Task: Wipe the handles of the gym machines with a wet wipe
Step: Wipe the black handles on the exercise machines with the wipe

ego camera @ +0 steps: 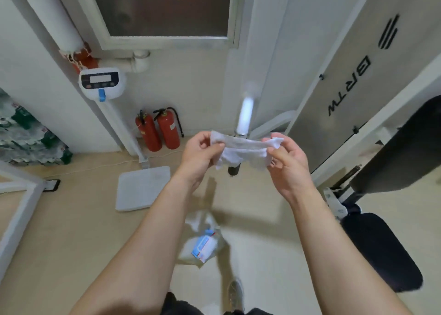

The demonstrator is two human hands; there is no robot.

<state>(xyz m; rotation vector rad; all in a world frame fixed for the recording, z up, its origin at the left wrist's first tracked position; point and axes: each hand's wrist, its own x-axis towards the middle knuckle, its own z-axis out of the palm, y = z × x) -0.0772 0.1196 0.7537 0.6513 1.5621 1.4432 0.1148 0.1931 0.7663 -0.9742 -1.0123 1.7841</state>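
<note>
Presently we record one wet wipe (241,151), white and creased, stretched in mid-air between both hands. We note the left hand (200,154) pinching its left edge between thumb and curled fingers, and the right hand (290,161) pinching its right edge likewise; the hands stay apart. Directly behind the wipe runs one machine handle (245,115), a pale blurred bar whose black end shows just below the wipe's lower edge; whether wipe and handle touch we cannot tell. On the floor beneath the forearms lies one wipe packet (204,243) inside a clear bag. We count two red fire extinguishers (168,133) side by side against the far wall, and one weighing scale (143,188) with its post just left of them and its platform flat on the floor. To the right stand the machine's grey panel (346,80) and one black seat pad (379,250). Bare floor (71,231) lies open on the left, below the scale platform.
</note>
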